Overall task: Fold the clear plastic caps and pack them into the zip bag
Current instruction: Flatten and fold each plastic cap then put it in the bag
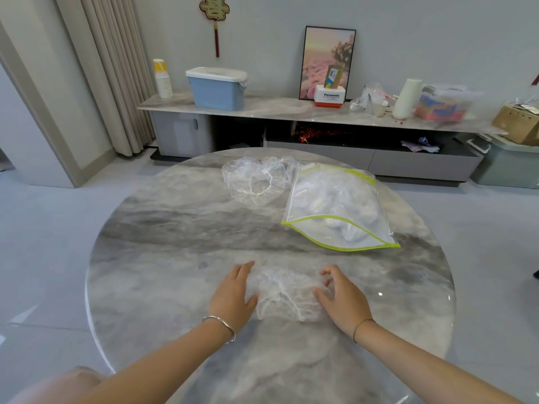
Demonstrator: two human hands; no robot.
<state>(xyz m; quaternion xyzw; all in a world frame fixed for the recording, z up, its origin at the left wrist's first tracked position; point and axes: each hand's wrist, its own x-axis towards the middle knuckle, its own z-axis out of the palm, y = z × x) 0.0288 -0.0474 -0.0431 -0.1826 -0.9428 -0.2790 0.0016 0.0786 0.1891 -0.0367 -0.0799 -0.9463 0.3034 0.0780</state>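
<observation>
1. A stack of white and yellow paper cups [162, 78] stands on a long grey marble sideboard [277, 107], far behind and well to the left of the clear plastic zip bag with the yellow-green edging [335, 208]
2. A blue plastic bin with a white lid [217, 88] sits on the same sideboard, behind and to the left of the zip bag
3. The left hand [233, 293] lies flat on the round grey marble table [175, 228], nearer than the zip bag and to its left. Its fingers are nearly straight and rest along the left edge of a crumpled clear plastic cap [287, 298], with the thumb spread toward the cap
4. A second clear plastic cap with a gathered elastic rim [253, 180] lies unfolded just to the left of the zip bag, touching its far corner
5. The crumpled cap lies between the two hands, in front of the zip bag and apart from it
6. The zip bag lies flat on the table with its near mouth gaping, and pale folded caps show inside
7. The right hand [341, 298] is in front of the zip bag. Its fingers are bent over the crumpled cap's right edge and the thumb lies on the plastic; whether it pinches any I cannot tell
8. A brown cardboard box [517, 123] stands far behind and to the right of the zip bag
</observation>
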